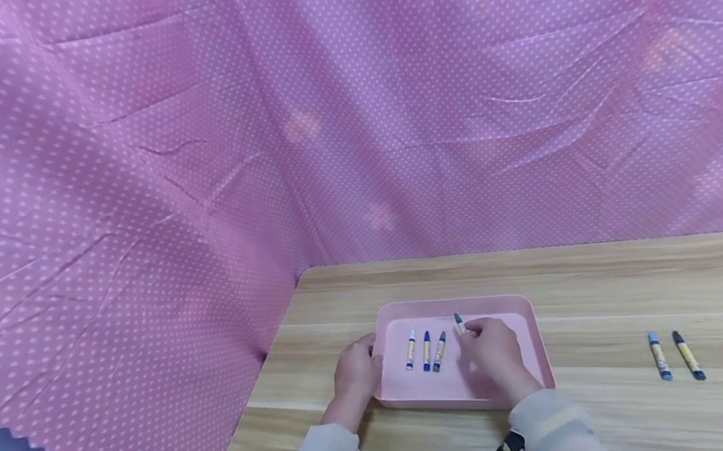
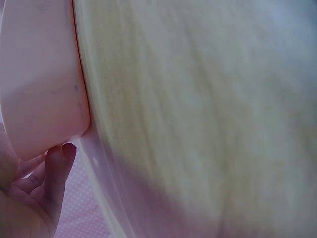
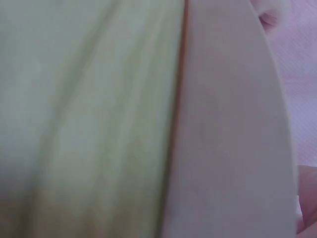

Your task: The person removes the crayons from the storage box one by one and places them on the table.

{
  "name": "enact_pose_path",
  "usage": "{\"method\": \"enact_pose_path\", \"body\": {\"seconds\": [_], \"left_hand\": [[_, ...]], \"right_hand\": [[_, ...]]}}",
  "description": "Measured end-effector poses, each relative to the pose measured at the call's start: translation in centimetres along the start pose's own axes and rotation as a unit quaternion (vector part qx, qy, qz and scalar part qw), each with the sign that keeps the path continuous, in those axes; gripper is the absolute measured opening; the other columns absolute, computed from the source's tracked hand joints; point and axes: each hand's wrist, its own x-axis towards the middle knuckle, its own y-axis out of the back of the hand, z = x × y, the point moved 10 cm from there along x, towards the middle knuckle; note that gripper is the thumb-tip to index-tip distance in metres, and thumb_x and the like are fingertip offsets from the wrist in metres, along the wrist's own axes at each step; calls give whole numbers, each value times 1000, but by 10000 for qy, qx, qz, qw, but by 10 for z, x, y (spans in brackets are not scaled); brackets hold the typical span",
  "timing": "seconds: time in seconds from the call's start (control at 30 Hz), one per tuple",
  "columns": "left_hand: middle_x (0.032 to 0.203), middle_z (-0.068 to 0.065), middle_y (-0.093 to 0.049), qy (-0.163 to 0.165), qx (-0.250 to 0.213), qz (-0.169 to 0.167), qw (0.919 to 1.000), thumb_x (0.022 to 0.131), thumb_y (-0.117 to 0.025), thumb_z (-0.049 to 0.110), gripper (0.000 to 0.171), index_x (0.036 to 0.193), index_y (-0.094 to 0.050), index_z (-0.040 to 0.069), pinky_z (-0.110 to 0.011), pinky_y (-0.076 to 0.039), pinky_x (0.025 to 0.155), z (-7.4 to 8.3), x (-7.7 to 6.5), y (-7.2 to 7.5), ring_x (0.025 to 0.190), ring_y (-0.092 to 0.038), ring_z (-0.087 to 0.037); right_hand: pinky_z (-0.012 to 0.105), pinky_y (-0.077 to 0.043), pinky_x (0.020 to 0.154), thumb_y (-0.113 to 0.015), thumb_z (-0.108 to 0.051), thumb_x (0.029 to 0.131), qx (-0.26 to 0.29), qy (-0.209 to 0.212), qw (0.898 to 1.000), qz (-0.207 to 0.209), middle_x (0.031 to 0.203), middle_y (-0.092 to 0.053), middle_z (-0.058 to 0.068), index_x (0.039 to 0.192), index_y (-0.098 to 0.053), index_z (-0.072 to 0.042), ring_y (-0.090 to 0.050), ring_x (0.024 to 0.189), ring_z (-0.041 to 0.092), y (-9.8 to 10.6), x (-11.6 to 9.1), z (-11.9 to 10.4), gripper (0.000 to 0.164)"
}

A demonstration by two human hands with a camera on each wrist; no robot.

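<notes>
A pink tray (image 1: 474, 398) lies on the wooden table. Inside it, a white crayon (image 1: 411, 352), a blue crayon (image 1: 427, 351) and a grey crayon (image 1: 439, 353) lie side by side, all in paper wrappers. My right hand (image 1: 495, 352) is over the tray's right half and pinches a dark-tipped crayon (image 1: 459, 322), its lower end hidden by the fingers. My left hand (image 1: 358, 372) holds the tray's left side; the left wrist view shows its fingers (image 2: 55, 166) against the tray wall (image 2: 44, 79). The right wrist view catches only a sliver of the right hand (image 3: 308, 198).
To the right of the tray, a light blue crayon (image 1: 660, 356) and a black crayon (image 1: 689, 355) lie on the table (image 1: 603, 313). A pink dotted cloth (image 1: 390, 134) hangs behind the table and along its left side.
</notes>
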Motion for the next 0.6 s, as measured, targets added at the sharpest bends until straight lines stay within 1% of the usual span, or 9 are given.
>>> {"method": "enact_pose_path", "body": {"seconds": [0.03, 0.13, 0.2, 0.23, 0.27, 0.3, 0.37, 0.43, 0.6], "left_hand": [[117, -12, -65, 35, -18, -18, 10000, 89, -65, 8, 39, 127, -60, 7, -39, -52, 90, 0, 0, 0, 110, -60, -29], [120, -11, -64, 110, -79, -70, 9999, 90, -64, 9, 39, 129, -59, 8, -39, -51, 92, -1, 0, -1, 112, -58, -29], [120, -11, -63, 141, -127, -88, 9998, 90, -64, 8, 39, 129, -59, 9, -40, -50, 92, -1, -1, -1, 113, -58, -29], [120, -12, -63, 128, -133, -83, 9998, 90, -64, 8, 39, 129, -59, 8, -40, -50, 92, -1, -1, -1, 113, -58, -29], [120, -12, -63, 139, -154, -85, 9997, 90, -64, 8, 40, 129, -59, 8, -40, -51, 92, -1, -1, -1, 113, -58, -29], [120, -12, -63, 148, -178, -86, 9997, 90, -64, 7, 40, 129, -59, 8, -40, -50, 92, -1, -1, -1, 113, -58, -29], [121, -12, -63, 174, -213, -94, 9996, 90, -64, 7, 40, 129, -58, 8, -40, -50, 92, -1, -1, 0, 113, -58, -29], [121, -12, -63, 202, -250, -119, 9994, 90, -63, 7, 40, 130, -58, 7, -40, -50, 92, -1, -2, 0, 113, -57, -29], [123, -11, -62, 283, -298, -225, 9989, 92, -62, 9, 40, 131, -57, 8, -40, -50, 93, -3, -2, -2, 115, -56, -28]], "right_hand": [[32, -49, 69, -62, -13, 87, 67, 55, 9999, 53, 85, -65, 6, 111, -68, 1, -57, 75, 19, 5, 0, -1, 28], [26, -42, 56, -61, -5, 82, 220, 449, 9983, 312, 68, -57, 3, 88, -70, 2, -50, 63, 15, 23, 1, -10, 12], [24, -38, 52, -60, 0, 79, 296, 716, 9957, 517, 65, -54, 3, 75, -66, 0, -47, 61, 15, 36, 2, -15, 7], [25, -37, 53, -59, 0, 78, 269, 800, 9946, 600, 65, -54, 3, 74, -67, 0, -47, 62, 16, 41, 3, -16, 8], [25, -38, 53, -59, 0, 78, 228, 854, 9939, 656, 67, -56, 4, 75, -67, 0, -48, 63, 17, 47, 4, -17, 9], [26, -40, 56, -58, 0, 77, 193, 879, 9934, 710, 71, -60, 5, 80, -71, 0, -51, 66, 18, 52, 4, -17, 12], [28, -45, 64, -58, -4, 80, 93, 715, 9949, 706, 83, -66, 7, 96, -73, -1, -56, 75, 20, 61, 7, -13, 22], [30, -47, 67, -58, -9, 83, -9, 543, 9962, 681, 89, -68, 11, 108, -69, 2, -58, 79, 23, 70, 9, -9, 30], [27, -49, 62, -57, -13, 86, 0, 252, 9976, 646, 100, -67, 17, 116, -65, 3, -60, 82, 24, 94, 10, 4, 35]]}}
